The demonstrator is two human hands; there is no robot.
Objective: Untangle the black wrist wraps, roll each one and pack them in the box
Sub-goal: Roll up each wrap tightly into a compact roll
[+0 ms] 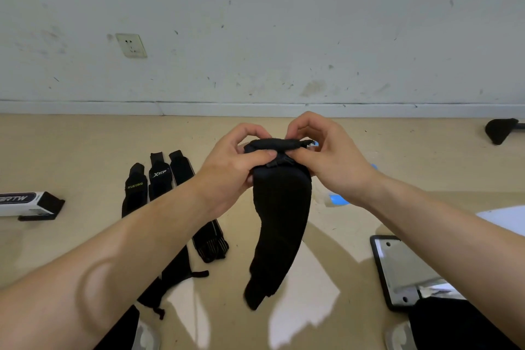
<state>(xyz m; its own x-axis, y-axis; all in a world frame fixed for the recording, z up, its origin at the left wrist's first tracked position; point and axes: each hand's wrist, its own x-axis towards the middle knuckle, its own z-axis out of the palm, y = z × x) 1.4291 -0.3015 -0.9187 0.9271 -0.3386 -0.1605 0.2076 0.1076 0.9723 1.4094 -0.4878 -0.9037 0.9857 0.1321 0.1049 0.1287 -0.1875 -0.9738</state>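
A black wrist wrap [279, 207] is held up over the floor [85, 145] by both hands. Its upper end is pinched in the grip of the left hand [233, 162], with the thumb pressed on the near face and the fingers curled over the top edge. The same end is pinched from the other side in the grip of the right hand [332, 156], again with the thumb in front and the fingers curled behind. The top of the wrap is folded over between the two thumbs, and the rest hangs down in a slight curve; whether its lower tip touches the floor cannot be told from this angle.

To the left, three more wraps are laid side by side on the floor: a yellow-lettered wrap [135, 190], a white-logo wrap [158, 179] just beside it, and a striped wrap [211, 241] partly hidden by the left forearm. A further black strap [170, 278] is seen below that forearm. A white and black box [25, 203] lies well apart at the far left edge, with a black flap at its right end. A grey plate in a dark frame [397, 270] lies to the right, and a blue and white item [336, 199] is partly covered by the held wrap
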